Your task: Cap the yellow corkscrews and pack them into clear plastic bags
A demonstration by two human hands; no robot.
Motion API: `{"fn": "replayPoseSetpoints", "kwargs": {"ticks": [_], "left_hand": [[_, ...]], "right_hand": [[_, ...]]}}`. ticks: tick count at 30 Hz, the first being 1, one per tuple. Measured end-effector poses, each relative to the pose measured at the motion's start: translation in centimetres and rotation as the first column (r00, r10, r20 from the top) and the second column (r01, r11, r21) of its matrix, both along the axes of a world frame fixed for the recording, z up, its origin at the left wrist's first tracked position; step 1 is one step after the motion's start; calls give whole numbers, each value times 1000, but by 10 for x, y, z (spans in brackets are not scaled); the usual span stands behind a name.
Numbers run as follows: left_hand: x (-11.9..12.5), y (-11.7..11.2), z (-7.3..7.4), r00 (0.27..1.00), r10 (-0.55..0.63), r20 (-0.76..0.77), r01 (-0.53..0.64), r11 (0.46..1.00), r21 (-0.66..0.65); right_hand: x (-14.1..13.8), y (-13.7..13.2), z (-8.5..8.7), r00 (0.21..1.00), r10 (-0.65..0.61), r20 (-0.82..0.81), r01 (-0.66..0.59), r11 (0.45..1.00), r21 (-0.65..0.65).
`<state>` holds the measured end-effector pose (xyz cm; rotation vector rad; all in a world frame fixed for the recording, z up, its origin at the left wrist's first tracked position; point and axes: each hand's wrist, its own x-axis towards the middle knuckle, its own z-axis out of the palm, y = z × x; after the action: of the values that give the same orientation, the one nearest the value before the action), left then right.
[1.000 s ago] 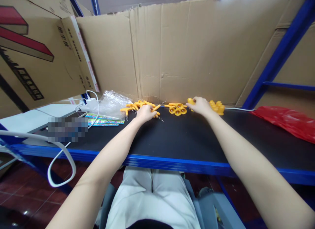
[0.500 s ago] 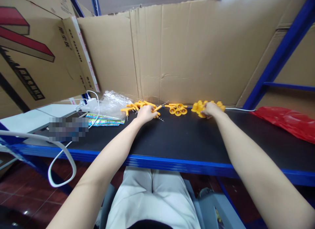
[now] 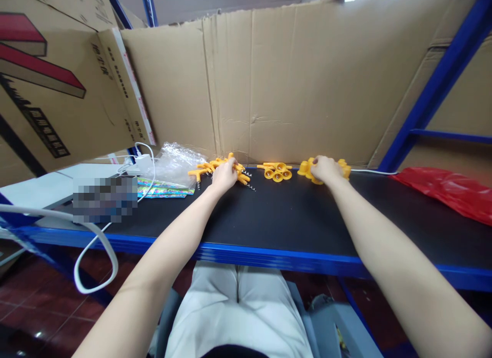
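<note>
My left hand is closed at a pile of yellow T-handled corkscrews with metal spirals, its fingers pinched on one whose handle pokes up above them. On the right, my right hand reaches into a cluster of yellow bell-shaped cups. Its fingers are curled at a cup and partly hidden by the hand's back. Between the two hands lies a small group of corkscrews fitted with cups, their round open ends facing me.
The black tabletop has a blue metal front edge. A cardboard sheet stands behind it. Clear plastic bags, colourful packets and white cables are on the left; a red plastic bag lies right.
My left hand has turned, and the corkscrew at its fingers has swung from pointing right to having its handle up. My right hand has shifted slightly left and up over the cups.
</note>
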<state>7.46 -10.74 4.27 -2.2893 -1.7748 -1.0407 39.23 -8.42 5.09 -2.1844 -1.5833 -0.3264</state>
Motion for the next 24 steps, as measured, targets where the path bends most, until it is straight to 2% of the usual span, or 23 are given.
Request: {"fn": "replayPoseSetpoints", "kwargs": {"ticks": [3, 8, 12, 15, 18, 21, 24], "left_hand": [[-2, 3, -3, 998, -53, 33, 51, 997, 60], [-5, 14, -13, 988, -143, -58, 149, 981, 126], [-6, 20, -26, 980, -80, -182, 81, 997, -1], [-5, 23, -33, 964, -49, -262, 21, 994, -109], [-4, 26, -35, 963, -38, -268, -10, 984, -178], [-5, 28, -31, 979, -2, -203, -46, 972, -230], [-7, 28, -26, 986, 30, -166, -73, 964, -256]], "right_hand": [[-17, -6, -1, 998, 59, 1, -59, 998, -17], [-38, -9, -15, 951, 293, 99, -292, 956, -26], [-50, -7, -27, 865, 463, 192, -471, 882, -6], [-60, -8, -30, 814, 531, 235, -550, 835, 17], [-67, -10, -31, 767, 584, 266, -611, 792, 24], [-71, -12, -31, 747, 621, 237, -626, 777, -64], [-72, -12, -31, 772, 613, 169, -598, 790, -132]]}}
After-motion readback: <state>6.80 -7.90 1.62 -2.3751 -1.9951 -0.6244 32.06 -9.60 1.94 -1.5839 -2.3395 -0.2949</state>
